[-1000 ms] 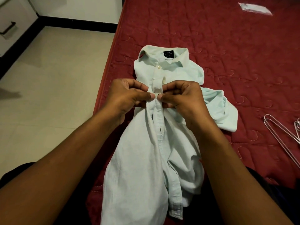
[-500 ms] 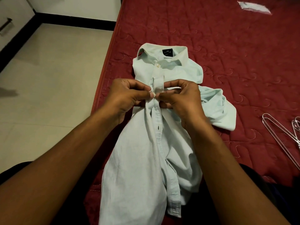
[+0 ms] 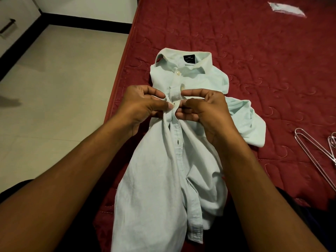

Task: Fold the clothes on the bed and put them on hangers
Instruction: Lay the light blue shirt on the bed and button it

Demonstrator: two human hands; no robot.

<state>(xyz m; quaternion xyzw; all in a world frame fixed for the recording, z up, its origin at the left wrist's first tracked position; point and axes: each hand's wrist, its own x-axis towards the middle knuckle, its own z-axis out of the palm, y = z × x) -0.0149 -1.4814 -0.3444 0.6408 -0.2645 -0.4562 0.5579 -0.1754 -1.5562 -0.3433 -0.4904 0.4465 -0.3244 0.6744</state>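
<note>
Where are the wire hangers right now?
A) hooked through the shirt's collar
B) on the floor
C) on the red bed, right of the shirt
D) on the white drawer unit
C: the wire hangers lie on the red bed, off to the right of the shirt.

Your forearms bare up to frame edge. Your left hand (image 3: 143, 104), right hand (image 3: 203, 108): nails short, pale. Your lap under dark garment (image 3: 316, 215), both lower corners.

Left of the red quilted bed (image 3: 254, 51): beige tiled floor (image 3: 63, 79), black skirting (image 3: 81, 28) under white wall (image 3: 91, 6), white cabinet (image 3: 16, 10) with dark handle (image 3: 8, 28) farthest off.
</note>
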